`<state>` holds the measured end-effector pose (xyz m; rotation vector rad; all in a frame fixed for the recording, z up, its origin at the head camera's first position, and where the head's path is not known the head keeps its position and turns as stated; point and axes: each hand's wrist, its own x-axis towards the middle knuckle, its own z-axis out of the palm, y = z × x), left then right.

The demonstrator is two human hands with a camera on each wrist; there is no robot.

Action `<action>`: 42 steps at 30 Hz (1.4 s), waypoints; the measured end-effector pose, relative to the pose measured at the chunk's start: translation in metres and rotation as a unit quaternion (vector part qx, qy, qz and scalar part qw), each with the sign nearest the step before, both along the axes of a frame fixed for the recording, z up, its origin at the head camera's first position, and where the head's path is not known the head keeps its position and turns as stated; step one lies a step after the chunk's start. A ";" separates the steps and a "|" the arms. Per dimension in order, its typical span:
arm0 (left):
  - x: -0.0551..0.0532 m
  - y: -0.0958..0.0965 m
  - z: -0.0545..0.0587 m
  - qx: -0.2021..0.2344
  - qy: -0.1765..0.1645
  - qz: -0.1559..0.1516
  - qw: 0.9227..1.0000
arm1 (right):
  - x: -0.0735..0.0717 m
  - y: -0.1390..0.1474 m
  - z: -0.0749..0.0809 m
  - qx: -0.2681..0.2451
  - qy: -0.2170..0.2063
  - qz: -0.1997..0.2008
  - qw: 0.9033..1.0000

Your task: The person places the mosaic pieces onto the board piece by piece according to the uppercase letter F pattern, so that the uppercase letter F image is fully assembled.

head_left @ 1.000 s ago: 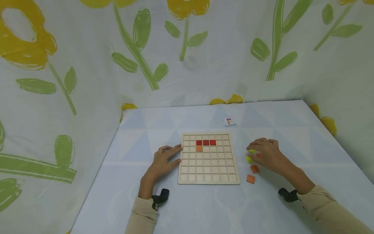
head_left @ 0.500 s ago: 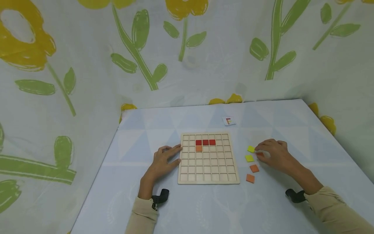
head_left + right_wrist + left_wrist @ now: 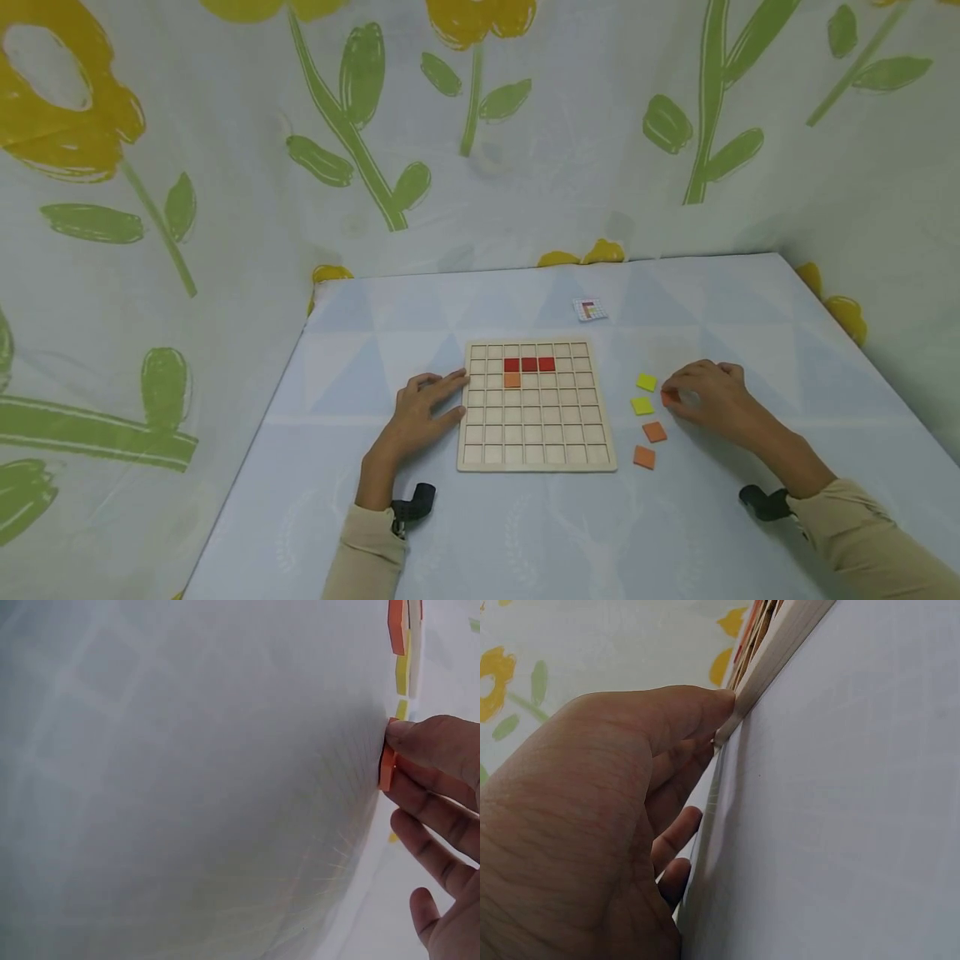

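Right hand (image 3: 708, 398) pinches orange square tile (image 3: 387, 766), two yellow tiles (image 3: 647, 382) near. Left hand (image 3: 418, 417) uncurled, touching left edge of wooden grid board (image 3: 541, 417). Three red tiles (image 3: 528, 365) on board.

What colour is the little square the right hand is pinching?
Orange: the tile shows best in the right wrist view.

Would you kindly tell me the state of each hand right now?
Left hand: open, touching the edge of the wooden board.
Right hand: holding an orange tile, pinched.
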<state>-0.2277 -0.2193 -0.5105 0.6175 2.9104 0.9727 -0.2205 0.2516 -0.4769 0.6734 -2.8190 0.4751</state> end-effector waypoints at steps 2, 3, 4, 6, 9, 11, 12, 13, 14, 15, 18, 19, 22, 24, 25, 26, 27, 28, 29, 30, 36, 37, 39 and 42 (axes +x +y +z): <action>0.000 -0.001 0.000 -0.001 -0.002 0.000 1.000 | -0.001 -0.001 0.000 -0.003 0.008 0.003 1.000; -0.001 -0.001 0.000 -0.003 -0.001 -0.001 1.000 | -0.001 -0.001 0.001 -0.002 0.012 0.003 1.000; -0.001 -0.001 0.000 -0.004 0.000 -0.001 1.000 | -0.001 -0.002 0.001 -0.002 0.014 0.004 1.000; -0.001 -0.001 0.000 -0.005 0.002 -0.002 1.000 | -0.001 -0.003 0.002 -0.002 0.018 0.006 1.000; -0.001 -0.002 -0.001 -0.007 0.005 -0.002 1.000 | -0.001 -0.006 0.004 -0.004 0.024 0.010 1.000; 0.000 -0.002 -0.001 -0.007 0.003 -0.002 1.000 | -0.001 -0.008 0.006 -0.010 0.030 0.016 0.999; 0.000 -0.001 0.000 -0.007 0.001 -0.002 1.000 | -0.001 -0.009 0.007 -0.013 0.034 0.018 0.999; 0.001 -0.001 0.000 -0.009 -0.001 -0.001 1.000 | -0.001 -0.011 0.008 -0.016 0.036 0.019 0.999; 0.001 -0.001 0.000 -0.011 -0.003 -0.001 1.000 | -0.001 -0.012 0.009 -0.019 0.038 0.021 0.999; 0.001 -0.001 0.001 -0.012 -0.002 -0.001 1.000 | -0.001 -0.014 0.011 -0.022 0.039 0.022 0.999; 0.001 0.000 0.002 -0.013 0.000 -0.002 1.000 | -0.001 -0.020 0.014 -0.027 0.042 0.027 0.998; 0.001 0.001 0.002 -0.014 0.001 -0.003 1.000 | -0.001 -0.022 0.015 -0.030 0.045 0.032 0.998; 0.000 0.002 0.004 -0.010 -0.002 -0.006 1.000 | -0.003 -0.028 0.019 -0.030 0.046 0.046 0.997; -0.001 0.001 0.004 -0.010 -0.004 -0.007 1.000 | -0.005 -0.034 0.022 -0.029 0.039 0.050 0.998; 0.000 0.001 0.004 -0.009 -0.003 -0.007 1.000 | -0.006 -0.036 0.023 -0.027 0.033 0.051 0.998; 0.000 0.001 0.004 -0.009 -0.004 -0.007 1.000 | -0.007 -0.039 0.025 -0.025 0.025 0.051 0.998; 0.000 0.000 0.004 -0.009 -0.003 -0.007 1.000 | -0.007 -0.042 0.026 -0.025 0.018 0.052 0.998; 0.000 0.000 0.003 -0.009 -0.004 -0.007 1.000 | -0.008 -0.044 0.027 -0.023 0.010 0.051 0.998; -0.001 0.000 0.003 -0.012 -0.005 -0.007 1.000 | -0.009 -0.047 0.028 -0.024 0.006 0.052 0.998; 0.000 0.000 0.003 -0.012 -0.005 -0.007 1.000 | -0.009 -0.049 0.029 -0.025 0.004 0.056 0.998; 0.000 0.000 0.003 -0.020 0.000 -0.006 1.000 | -0.011 -0.065 0.033 -0.029 0.000 0.072 0.997; 0.000 0.000 0.003 -0.021 0.000 -0.004 1.000 | -0.012 -0.068 0.033 -0.029 0.003 0.075 0.997; 0.000 0.000 0.003 -0.021 0.003 -0.001 1.000 | -0.013 -0.075 0.032 -0.029 0.007 0.082 0.996; 0.000 0.002 0.003 -0.018 0.003 0.001 1.000 | -0.015 -0.083 0.031 -0.031 0.014 0.089 0.995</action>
